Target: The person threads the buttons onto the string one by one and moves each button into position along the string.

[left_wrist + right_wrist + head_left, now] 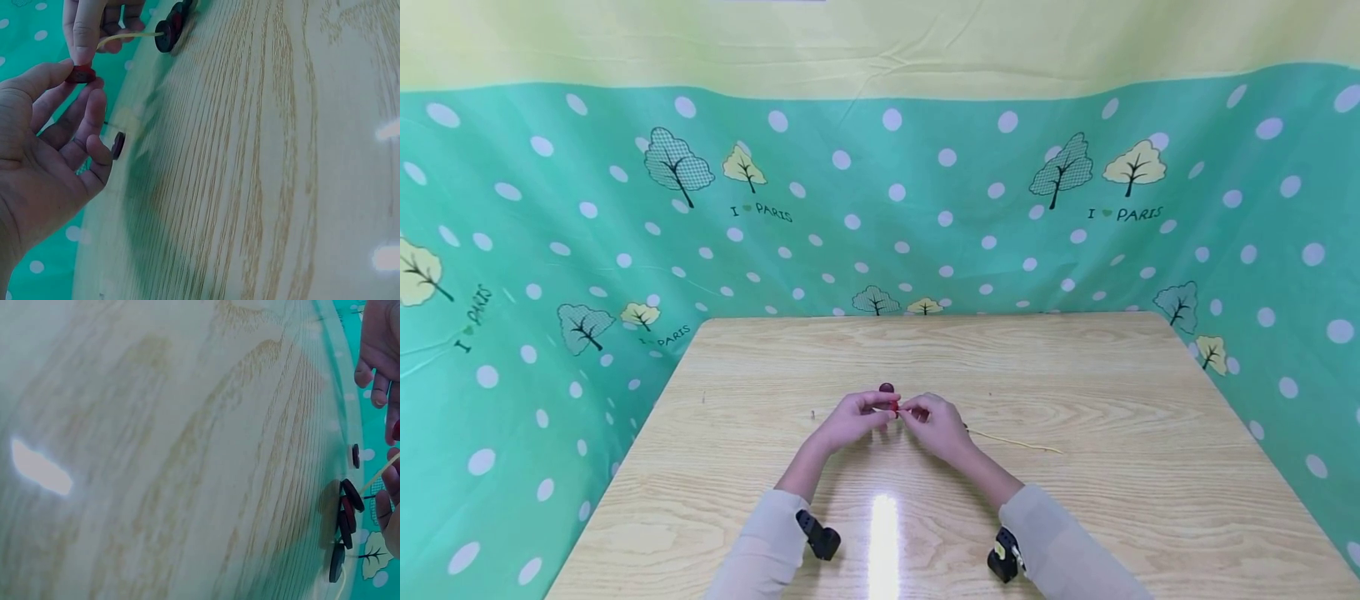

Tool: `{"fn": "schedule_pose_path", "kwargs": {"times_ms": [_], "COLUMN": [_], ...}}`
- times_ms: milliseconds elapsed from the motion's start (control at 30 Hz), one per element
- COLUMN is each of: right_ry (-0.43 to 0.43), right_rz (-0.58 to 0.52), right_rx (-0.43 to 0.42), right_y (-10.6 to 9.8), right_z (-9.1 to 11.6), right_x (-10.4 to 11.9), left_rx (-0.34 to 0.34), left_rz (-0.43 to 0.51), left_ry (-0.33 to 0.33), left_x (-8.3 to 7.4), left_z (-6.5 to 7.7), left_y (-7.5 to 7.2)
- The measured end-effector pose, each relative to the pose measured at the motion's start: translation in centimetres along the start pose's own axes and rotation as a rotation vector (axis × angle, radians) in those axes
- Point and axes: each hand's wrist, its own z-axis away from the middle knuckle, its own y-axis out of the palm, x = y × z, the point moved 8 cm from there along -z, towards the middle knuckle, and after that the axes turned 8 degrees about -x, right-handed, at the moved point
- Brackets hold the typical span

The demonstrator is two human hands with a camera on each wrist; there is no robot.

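Note:
My left hand pinches a flat red bead between thumb and fingertips, a little above the table. Close against that bead, my right hand has its thumb and finger pinched together on a yellow cord; the cord's tip is hidden by the fingers. From the right hand the cord runs to several dark, disc-shaped beads threaded on it and lying on the table. Its tail trails off to the right. Whether the cord passes into the red bead cannot be made out.
A loose dark red bead lies on the wooden table just beyond the left hand. A green dotted curtain hangs behind the table and along its sides. Glare from a lamp shows on the near tabletop.

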Motion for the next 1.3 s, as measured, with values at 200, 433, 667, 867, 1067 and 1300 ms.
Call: {"fn": "schedule_pose_path", "kwargs": {"times_ms": [200,433,667,867,1067,1300], "right_ry": [-0.009,-0.002,-0.010,-0.008,0.038,0.081], "right_rz": [-0.002,-0.018,-0.008,-0.007,-0.005,0.001], "right_rx": [0.022,0.041,0.044,0.018,0.022,0.016], "right_y": [0.1,0.2,0.3,0.3,0.4,0.6], "right_z": [0.1,0.2,0.0,-0.1,0.0,0.0], "right_x": [0.2,0.4,0.2,-0.1,-0.2,-0.4], "left_rx": [-0.006,-0.033,-0.052,-0.072,-0.122,-0.167], "left_rz": [-0.001,-0.009,-0.030,-0.039,-0.035,-0.036], "left_ry": [-0.011,-0.023,-0.017,-0.021,-0.032,-0.058], "left_x": [0.2,-0.6,-2.7,-2.7,-2.3,0.3], "left_z": [0.0,0.3,1.1,1.1,0.9,-0.4], "left_y": [-0.1,-0.3,-0.4,-0.4,-0.6,-0.7]}}
